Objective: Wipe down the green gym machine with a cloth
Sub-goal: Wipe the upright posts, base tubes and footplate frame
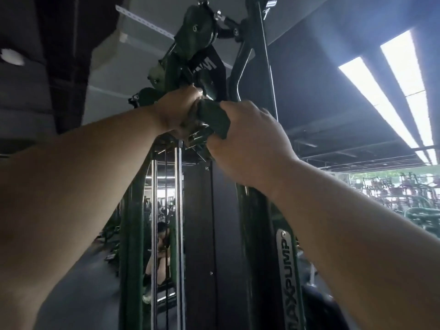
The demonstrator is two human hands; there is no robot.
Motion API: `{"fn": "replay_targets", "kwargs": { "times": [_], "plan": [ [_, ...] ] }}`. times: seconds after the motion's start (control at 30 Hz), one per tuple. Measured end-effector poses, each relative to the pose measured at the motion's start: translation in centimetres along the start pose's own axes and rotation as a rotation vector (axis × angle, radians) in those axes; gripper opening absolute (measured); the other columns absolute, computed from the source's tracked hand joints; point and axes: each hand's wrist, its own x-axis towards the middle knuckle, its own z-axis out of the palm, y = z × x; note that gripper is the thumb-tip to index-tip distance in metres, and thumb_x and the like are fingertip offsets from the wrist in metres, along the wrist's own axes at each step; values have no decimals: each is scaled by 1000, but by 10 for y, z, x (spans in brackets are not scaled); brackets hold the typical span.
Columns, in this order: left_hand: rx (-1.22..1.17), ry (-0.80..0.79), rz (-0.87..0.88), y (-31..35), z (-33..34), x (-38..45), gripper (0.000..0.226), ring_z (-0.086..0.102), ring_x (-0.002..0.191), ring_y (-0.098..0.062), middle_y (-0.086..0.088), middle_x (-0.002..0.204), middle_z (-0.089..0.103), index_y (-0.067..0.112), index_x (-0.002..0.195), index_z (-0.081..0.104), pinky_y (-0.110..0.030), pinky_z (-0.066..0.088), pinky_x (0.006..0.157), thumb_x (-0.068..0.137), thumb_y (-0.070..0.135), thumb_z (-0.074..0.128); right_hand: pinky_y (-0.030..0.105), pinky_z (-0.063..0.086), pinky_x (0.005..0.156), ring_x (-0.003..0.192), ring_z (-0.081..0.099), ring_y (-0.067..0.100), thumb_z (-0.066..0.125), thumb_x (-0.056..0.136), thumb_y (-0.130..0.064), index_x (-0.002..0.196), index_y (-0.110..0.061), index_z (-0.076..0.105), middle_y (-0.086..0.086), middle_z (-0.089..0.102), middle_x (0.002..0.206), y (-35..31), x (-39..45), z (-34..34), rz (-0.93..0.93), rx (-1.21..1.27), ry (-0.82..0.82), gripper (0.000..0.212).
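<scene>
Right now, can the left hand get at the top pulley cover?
Probably yes, with a stretch. The left hand grips the frame beside the cloth, directly below the pulley cover. Only machine brackets lie between; height may be the limit.

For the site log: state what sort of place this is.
A commercial gym, most likely. A green cable machine with chrome guide rods fills the view, rows of other exercise machines stand at the right, and both hands hold a dark cloth against its frame.
</scene>
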Motion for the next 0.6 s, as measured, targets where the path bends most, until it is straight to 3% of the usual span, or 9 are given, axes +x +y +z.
{"fn": "replay_targets", "kwargs": {
  "times": [0.1,0.2,0.37,0.47,0.5,0.6],
  "plan": [
    [-31,-43,14,-27,3,-3,22,70,95,-29,-11,101,72,13,116,60,-53,56,93,112,26,42,37,49,89,112,56,25,55,92,-43,137,-21,55,1,57,123,-7,5,-1,-15,-167,-11,49],
    [-100,9,75,-45,14,-3,22,70,88,-30,-11,94,69,13,115,60,-53,58,90,112,24,41,36,46,79,103,59,27,58,92,-33,125,-17,58,4,57,116,-16,11,1,-20,-334,-15,37],
    [-498,135,-12,-65,32,0,58,65,68,-25,-2,70,66,25,79,64,-44,55,81,107,61,29,36,49,85,108,61,32,61,91,-23,130,-10,51,11,53,123,-38,21,23,64,-509,-1,43],
    [-511,117,-20,-76,34,4,62,65,58,-17,1,62,65,22,80,66,-37,54,74,107,64,29,39,50,87,109,58,31,58,92,-23,129,-10,51,11,52,122,-50,26,34,118,-639,32,40],
    [-434,133,18,-77,32,5,61,69,68,-16,-2,71,69,18,87,67,-36,52,75,110,59,27,41,51,88,109,58,33,55,92,-23,127,-10,51,12,51,122,-54,25,38,133,-682,36,38],
    [-230,155,99,-69,21,10,42,66,110,-38,-20,114,69,14,106,57,-44,50,95,114,41,27,39,47,81,107,59,30,54,92,-21,132,-12,46,9,49,127,-56,26,52,153,-811,121,42]
  ]
}}
